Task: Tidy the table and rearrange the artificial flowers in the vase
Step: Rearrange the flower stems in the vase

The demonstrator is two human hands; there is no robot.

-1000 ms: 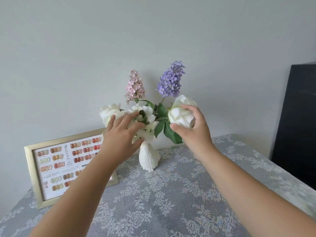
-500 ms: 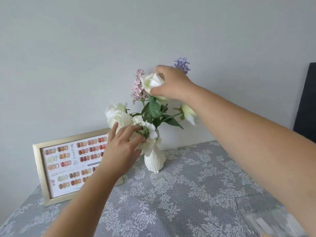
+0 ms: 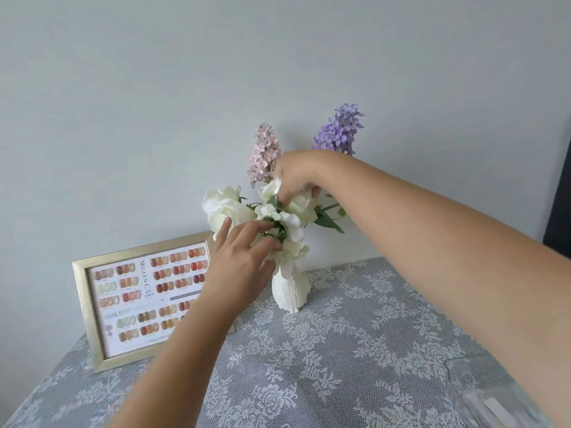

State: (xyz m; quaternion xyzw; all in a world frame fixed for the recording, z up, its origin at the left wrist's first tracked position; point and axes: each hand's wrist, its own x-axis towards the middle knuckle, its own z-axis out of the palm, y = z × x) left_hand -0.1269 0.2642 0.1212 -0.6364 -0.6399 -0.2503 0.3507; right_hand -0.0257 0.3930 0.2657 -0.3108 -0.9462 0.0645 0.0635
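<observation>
A white ribbed vase (image 3: 290, 291) stands on the lace-covered table (image 3: 355, 350) near the wall. It holds white roses (image 3: 222, 208), small white blossoms (image 3: 290, 223), a pink lilac spike (image 3: 265, 152) and a purple lilac spike (image 3: 338, 129). My left hand (image 3: 241, 267) pinches the small white blossoms at the vase's mouth. From above, my right hand (image 3: 298, 176) grips a white rose (image 3: 302, 205) in the middle of the bunch, with its fingers curled down over the bloom.
A gold-framed nail colour chart (image 3: 139, 291) leans against the wall left of the vase. A clear plastic container (image 3: 488, 396) lies at the table's near right corner. A dark panel (image 3: 559, 211) stands at the right edge.
My right hand has lowered the white rose from up beside the lilac tops down into the middle of the bunch. My left hand stays at the small blossoms.
</observation>
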